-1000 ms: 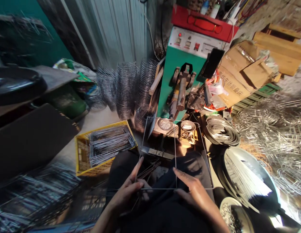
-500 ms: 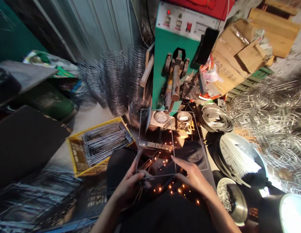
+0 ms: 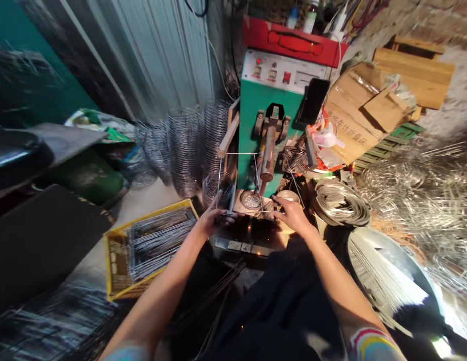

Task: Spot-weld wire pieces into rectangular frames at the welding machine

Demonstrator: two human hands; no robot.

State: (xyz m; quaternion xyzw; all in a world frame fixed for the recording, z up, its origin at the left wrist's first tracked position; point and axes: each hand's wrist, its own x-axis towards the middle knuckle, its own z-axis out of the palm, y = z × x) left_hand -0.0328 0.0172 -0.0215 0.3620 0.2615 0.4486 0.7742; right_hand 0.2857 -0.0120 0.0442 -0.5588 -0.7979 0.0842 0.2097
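Note:
Both hands hold a rectangular wire frame point(image 3: 238, 213) with a crossbar wire, tilted up in front of the green machine point(image 3: 247, 118). My left hand point(image 3: 210, 219) is closed around its near left corner. At the near edge, right of the crossbar, my right hand point(image 3: 291, 214) pinches the wire. Just beyond the hands is the machine's metal electrode arm point(image 3: 269, 155), which the frame partly overlaps. Beneath it sits a round dish of small metal pieces point(image 3: 251, 200). A second dish point(image 3: 288, 196) is partly hidden by my right hand. A few sparks glow below the frame.
A yellow crate point(image 3: 150, 205) of wire frames stands at the left, with stacked wire coils point(image 3: 185, 155) behind it. Flat metal coils point(image 3: 340, 203) and a basin of thin rods point(image 3: 387, 271) lie at the right. A cardboard box point(image 3: 353, 118) leans beyond them.
Both hands have moved forward with the wire frame, from over my lap to the machine. Most sparks are gone. The view has tilted up, showing more of the machine's red top.

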